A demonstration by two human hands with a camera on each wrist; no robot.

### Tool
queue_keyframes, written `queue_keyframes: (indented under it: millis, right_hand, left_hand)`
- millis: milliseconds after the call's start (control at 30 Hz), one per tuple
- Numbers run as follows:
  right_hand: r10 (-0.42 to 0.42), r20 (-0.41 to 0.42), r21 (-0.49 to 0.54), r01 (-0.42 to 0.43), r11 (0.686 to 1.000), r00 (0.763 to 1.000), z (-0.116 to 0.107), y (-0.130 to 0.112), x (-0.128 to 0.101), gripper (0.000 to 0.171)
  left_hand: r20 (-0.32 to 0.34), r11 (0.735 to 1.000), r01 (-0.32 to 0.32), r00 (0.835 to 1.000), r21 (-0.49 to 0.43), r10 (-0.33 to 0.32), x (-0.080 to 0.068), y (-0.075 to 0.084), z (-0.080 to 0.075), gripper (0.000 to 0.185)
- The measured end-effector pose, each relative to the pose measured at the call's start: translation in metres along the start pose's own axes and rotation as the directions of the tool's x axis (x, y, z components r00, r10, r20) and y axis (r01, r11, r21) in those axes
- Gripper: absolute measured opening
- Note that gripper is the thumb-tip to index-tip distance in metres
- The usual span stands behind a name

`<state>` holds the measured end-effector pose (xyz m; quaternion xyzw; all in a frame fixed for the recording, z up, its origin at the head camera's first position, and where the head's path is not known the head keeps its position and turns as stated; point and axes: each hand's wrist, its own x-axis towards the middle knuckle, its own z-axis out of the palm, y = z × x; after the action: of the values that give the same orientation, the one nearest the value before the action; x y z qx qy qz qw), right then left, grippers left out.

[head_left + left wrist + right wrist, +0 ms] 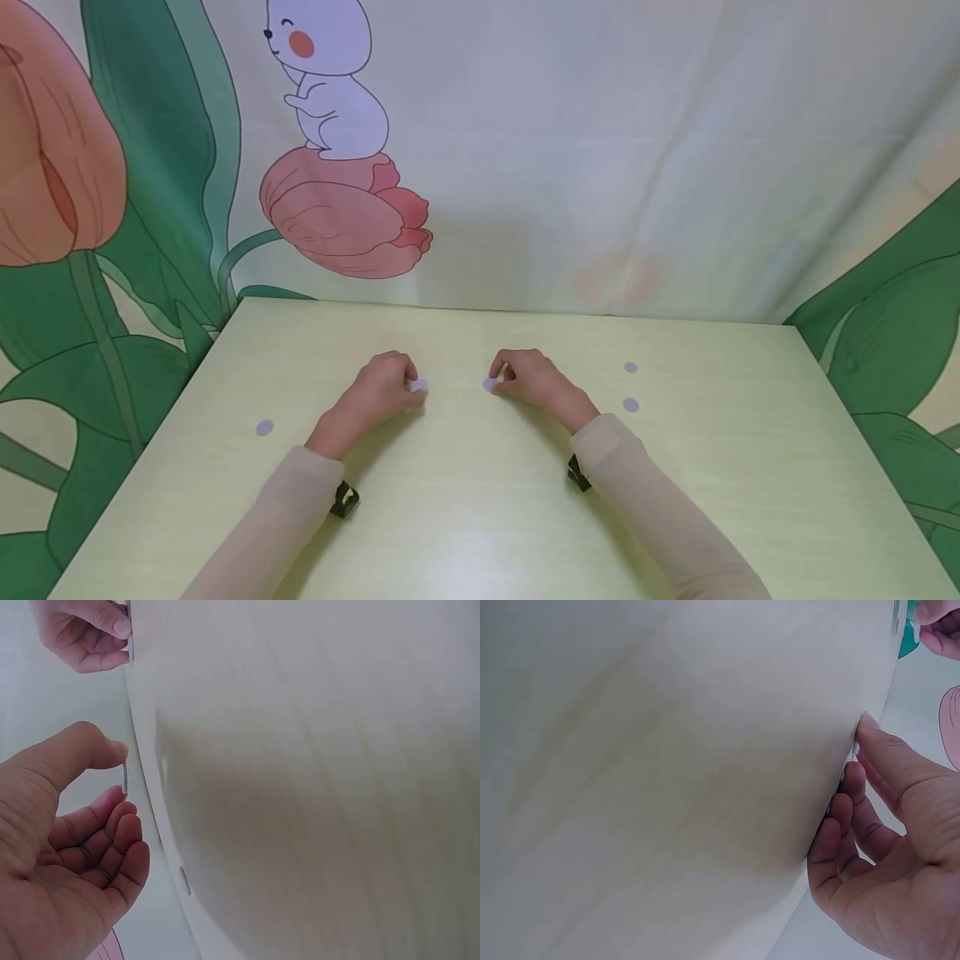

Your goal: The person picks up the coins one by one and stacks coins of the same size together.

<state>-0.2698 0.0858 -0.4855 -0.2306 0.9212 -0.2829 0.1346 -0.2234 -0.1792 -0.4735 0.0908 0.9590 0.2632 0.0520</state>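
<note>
Discs, small and pale: one (418, 385) is pinched by the left hand (382, 385), another (491, 383) by the right hand (528, 379), mid-frame on the table (480, 517). Three more (631, 404) lie apart. Lifting seems under way; keeping a firm fingertip pinch comes next.

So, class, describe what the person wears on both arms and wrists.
Both arms wear long, thin, pale beige sleeves: left sleeve, right sleeve. A small black device sits under each wrist: left black wrist device, right black wrist device. Hands are bare.
</note>
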Motion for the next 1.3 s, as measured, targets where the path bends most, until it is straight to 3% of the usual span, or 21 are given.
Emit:
queue_keyframes:
  millis: [533,933,1300]
  right_hand:
    - [0.007,0.001,-0.015,-0.007,1.0,1.0,0.0,0.001,0.001,0.017]
    - [0.004,-0.003,-0.023,-0.004,1.0,1.0,0.0,-0.001,0.002,0.016]
    - [-0.001,-0.003,-0.023,0.001,1.0,1.0,-0.001,-0.002,0.001,0.016]
  left_hand:
    - [-0.001,0.997,-0.06,0.998,-0.038,0.06,0.009,0.018,0.006,0.025]
    - [-0.002,0.997,-0.074,0.997,0.0,0.074,0.016,0.039,0.007,0.026]
    - [-0.001,0.994,-0.111,0.994,0.017,0.111,0.022,0.048,0.011,0.023]
